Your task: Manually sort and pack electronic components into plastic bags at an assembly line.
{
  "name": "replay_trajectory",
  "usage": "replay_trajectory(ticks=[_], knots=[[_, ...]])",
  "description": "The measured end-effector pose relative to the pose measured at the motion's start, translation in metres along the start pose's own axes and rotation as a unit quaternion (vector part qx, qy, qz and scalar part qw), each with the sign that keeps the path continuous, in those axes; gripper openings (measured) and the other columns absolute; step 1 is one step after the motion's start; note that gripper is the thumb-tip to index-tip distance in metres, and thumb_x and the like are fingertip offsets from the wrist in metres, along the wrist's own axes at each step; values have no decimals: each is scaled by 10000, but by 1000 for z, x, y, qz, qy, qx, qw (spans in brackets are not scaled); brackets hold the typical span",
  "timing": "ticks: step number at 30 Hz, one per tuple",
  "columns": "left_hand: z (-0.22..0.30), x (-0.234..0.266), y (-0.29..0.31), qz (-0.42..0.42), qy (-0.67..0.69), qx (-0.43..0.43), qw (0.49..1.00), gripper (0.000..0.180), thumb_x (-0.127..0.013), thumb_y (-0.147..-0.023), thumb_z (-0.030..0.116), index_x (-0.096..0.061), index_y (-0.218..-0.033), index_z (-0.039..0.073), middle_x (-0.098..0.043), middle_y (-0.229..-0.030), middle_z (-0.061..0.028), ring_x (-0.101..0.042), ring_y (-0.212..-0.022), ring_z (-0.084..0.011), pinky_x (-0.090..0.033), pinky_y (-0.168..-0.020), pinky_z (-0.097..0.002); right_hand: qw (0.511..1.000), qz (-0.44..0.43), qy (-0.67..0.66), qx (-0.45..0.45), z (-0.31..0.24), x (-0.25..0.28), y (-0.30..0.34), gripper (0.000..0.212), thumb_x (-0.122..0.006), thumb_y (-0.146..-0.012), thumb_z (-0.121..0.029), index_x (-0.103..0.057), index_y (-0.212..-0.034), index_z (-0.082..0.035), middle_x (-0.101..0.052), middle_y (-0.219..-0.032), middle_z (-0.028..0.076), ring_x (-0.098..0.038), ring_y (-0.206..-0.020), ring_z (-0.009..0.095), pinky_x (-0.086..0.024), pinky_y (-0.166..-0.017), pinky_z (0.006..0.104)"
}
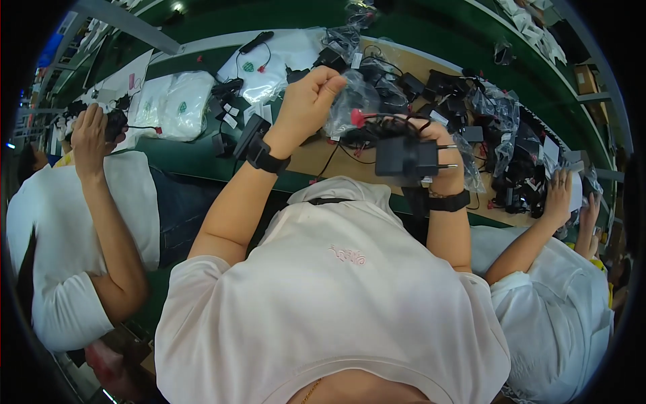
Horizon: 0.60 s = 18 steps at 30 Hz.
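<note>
My right hand (441, 149) is wrapped round a black power adapter (407, 160) with two metal pins pointing right. The adapter's bundled black cable (383, 129) lies across those fingers, and a red cap (357, 118) sits at the cable's left end. Raised to the left, my left hand (309, 101) is closed with thumb against curled fingers; whatever it may pinch is hidden. A crumpled clear plastic bag (354, 101) shows just right of that fist, and I cannot tell whether the two touch. Both wrists wear black straps, the left one with a black box-shaped device (254, 138).
Black adapters and clear bags are heaped on the brown bench top (498, 214) to the right. White bagged packs (185, 104) lie at the left. A co-worker's hand (89, 135) holds a black item at far left; another's hand (558, 195) rests at far right.
</note>
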State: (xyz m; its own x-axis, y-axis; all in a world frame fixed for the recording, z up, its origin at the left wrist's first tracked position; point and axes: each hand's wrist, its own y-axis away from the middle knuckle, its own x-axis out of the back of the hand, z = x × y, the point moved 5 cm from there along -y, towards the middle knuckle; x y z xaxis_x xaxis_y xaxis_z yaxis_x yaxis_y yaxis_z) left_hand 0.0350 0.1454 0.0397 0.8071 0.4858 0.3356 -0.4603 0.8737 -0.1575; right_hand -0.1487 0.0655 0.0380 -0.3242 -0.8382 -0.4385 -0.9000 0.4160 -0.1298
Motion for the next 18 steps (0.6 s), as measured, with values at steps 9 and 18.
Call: replay_trajectory(ticks=[9,18], knots=[[27,-11,7,-10,36,-69,997,165,-549,-855,197,-576,-853,35,-591,-679,-93,-571,-601,-166,-430,-551,-247,969,14,138,-205,11,-8,-9,649,-674,-656,-109,-434,-1244,25,-552,-1039,42,-512,-851,90,-407,-741,202],[44,3,8,59,-138,-138,979,107,-587,-821,173,-574,-811,67,-573,-603,-104,-573,-521,-256,-435,-467,-302,903,6,345,-255,12,-7,-15,608,-635,-689,-90,-435,-1261,-46,-577,-854,8,-471,-647,63,-393,-548,179]])
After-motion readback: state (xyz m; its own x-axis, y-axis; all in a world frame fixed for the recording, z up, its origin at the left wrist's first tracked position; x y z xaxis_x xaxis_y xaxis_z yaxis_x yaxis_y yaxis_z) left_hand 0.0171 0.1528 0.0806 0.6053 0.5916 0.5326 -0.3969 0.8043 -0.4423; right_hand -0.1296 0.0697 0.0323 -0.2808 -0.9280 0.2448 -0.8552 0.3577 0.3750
